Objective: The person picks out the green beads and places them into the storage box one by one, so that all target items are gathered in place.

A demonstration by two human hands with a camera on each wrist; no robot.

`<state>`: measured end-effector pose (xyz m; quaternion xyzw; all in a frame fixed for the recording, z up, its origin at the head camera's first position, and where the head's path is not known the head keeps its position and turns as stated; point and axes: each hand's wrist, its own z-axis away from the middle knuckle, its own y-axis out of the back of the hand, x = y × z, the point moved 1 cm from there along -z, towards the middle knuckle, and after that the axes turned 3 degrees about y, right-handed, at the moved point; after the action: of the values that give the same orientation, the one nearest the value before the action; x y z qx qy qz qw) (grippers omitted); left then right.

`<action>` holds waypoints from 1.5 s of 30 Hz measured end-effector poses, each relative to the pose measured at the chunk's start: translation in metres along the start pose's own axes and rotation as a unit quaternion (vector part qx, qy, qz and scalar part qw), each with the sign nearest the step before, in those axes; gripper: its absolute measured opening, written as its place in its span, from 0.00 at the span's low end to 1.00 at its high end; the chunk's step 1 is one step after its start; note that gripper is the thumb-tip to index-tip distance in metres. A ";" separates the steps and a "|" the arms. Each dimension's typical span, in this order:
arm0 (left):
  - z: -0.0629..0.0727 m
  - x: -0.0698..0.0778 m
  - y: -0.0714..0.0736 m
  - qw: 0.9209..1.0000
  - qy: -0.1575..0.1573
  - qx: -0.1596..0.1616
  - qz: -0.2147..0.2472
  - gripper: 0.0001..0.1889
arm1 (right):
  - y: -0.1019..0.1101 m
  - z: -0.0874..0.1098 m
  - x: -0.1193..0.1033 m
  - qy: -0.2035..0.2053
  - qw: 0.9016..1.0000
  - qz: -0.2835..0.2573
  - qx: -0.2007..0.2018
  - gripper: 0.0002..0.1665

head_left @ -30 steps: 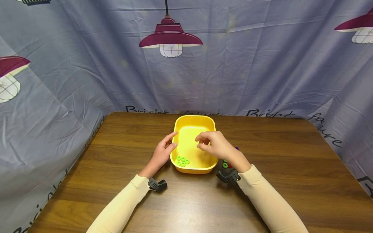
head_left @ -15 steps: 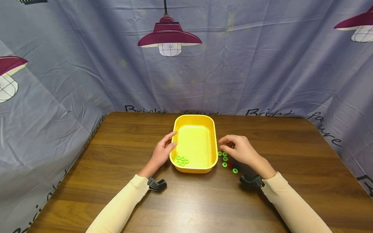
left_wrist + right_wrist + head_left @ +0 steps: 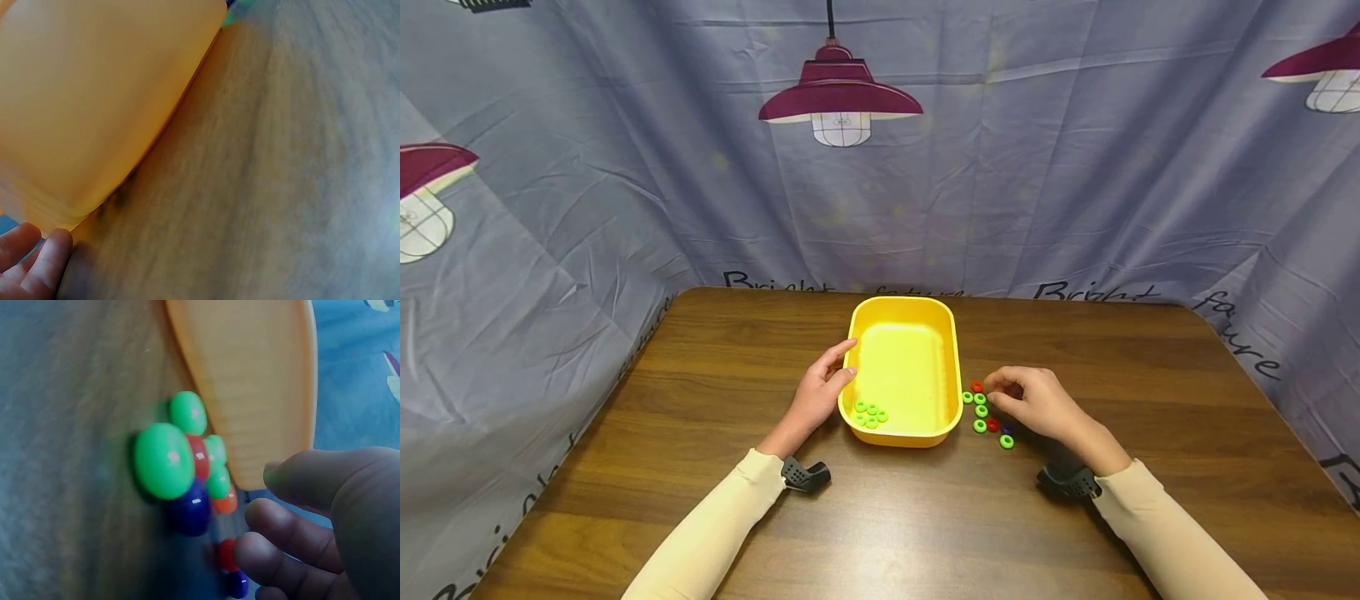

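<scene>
A yellow plastic tub (image 3: pixel 901 433) stands mid-table with several small green rings (image 3: pixel 872 421) in its near left corner. My left hand (image 3: pixel 818 396) holds the tub's left side, thumb and index fingertip at the rim. In the left wrist view, fingertips (image 3: pixel 53 256) lie by the outer wall's lower edge. Right of the tub, my right hand (image 3: pixel 1033 402) hovers with thumb and fingers apart, nothing between them. Beside it lie several loose green rings (image 3: pixel 980 426), red rings (image 3: pixel 977 387) and a dark purple ring (image 3: pixel 1007 429). In the right wrist view, a red ring (image 3: pixel 226 555) shows near the fingertips.
The wooden table (image 3: pixel 880 517) extends around the tub on all sides. A grey-blue curtain (image 3: pixel 962 192) printed with lamps hangs behind the table's far edge. Each wrist wears a black mount (image 3: pixel 805 476).
My right hand has moved from over the tub out to the right and a little nearer, uncovering the loose rings. My left hand and the tub stay put.
</scene>
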<state>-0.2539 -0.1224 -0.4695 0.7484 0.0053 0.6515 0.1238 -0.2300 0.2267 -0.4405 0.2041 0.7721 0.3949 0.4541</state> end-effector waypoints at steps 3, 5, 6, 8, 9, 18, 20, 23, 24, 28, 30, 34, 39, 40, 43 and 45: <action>0.001 0.001 0.000 1.000 -0.001 0.002 0.000 0.26 | -0.004 0.001 0.004 -0.005 1.000 0.001 -0.012 0.06; 0.001 0.001 -0.001 1.000 0.000 0.001 0.004 0.26 | -0.006 0.002 0.005 -0.008 1.000 -0.001 -0.022 0.07; 0.001 0.001 -0.001 1.000 0.000 0.001 0.006 0.26 | -0.007 0.002 0.005 -0.008 1.000 -0.001 -0.025 0.08; 0.001 0.001 -0.001 1.000 0.000 0.000 0.008 0.26 | -0.008 0.001 0.005 -0.004 1.000 -0.002 -0.030 0.09; 0.001 0.001 -0.001 1.000 -0.001 0.000 0.008 0.26 | -0.009 0.001 0.005 -0.002 1.000 -0.002 -0.031 0.10; 0.000 0.001 0.000 1.000 -0.001 0.000 0.001 0.26 | -0.010 0.002 0.005 0.006 0.999 0.013 -0.031 0.10; 0.000 0.001 0.000 1.000 -0.001 0.001 0.000 0.26 | -0.010 0.001 0.005 0.004 0.999 0.013 -0.030 0.10; 0.001 0.002 0.000 1.000 -0.001 0.002 0.000 0.27 | -0.012 0.002 0.006 -0.001 1.000 0.013 -0.027 0.09; 0.001 0.002 0.000 1.000 -0.001 0.001 0.000 0.27 | -0.012 0.002 0.006 -0.002 1.000 0.012 -0.025 0.09; 0.001 0.002 0.000 1.000 0.003 -0.001 0.004 0.27 | -0.013 0.003 0.007 -0.003 1.000 0.010 -0.020 0.08; 0.001 0.003 0.000 1.000 0.005 -0.002 0.004 0.27 | -0.013 0.003 0.007 -0.004 1.000 0.009 -0.019 0.08; 0.001 0.003 0.000 1.000 0.003 0.000 0.000 0.27 | -0.013 0.002 0.007 -0.006 1.000 0.015 -0.015 0.09; 0.001 0.004 -0.001 1.000 0.002 0.003 -0.002 0.26 | -0.012 0.002 0.005 -0.011 1.000 0.021 -0.017 0.10; 0.001 0.004 -0.001 1.000 0.003 0.003 -0.002 0.26 | -0.012 0.002 0.005 -0.011 1.000 0.020 -0.018 0.09; 0.002 0.004 -0.001 1.000 0.005 0.003 -0.001 0.26 | -0.012 0.002 0.005 -0.011 0.999 0.021 -0.022 0.09; 0.001 0.003 0.000 1.000 0.006 0.002 -0.002 0.26 | -0.012 0.002 0.006 -0.008 0.999 0.025 -0.023 0.09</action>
<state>-0.2520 -0.1216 -0.4665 0.7444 0.0083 0.6562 0.1236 -0.2305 0.2239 -0.4538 0.2156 0.7538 0.4223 0.4550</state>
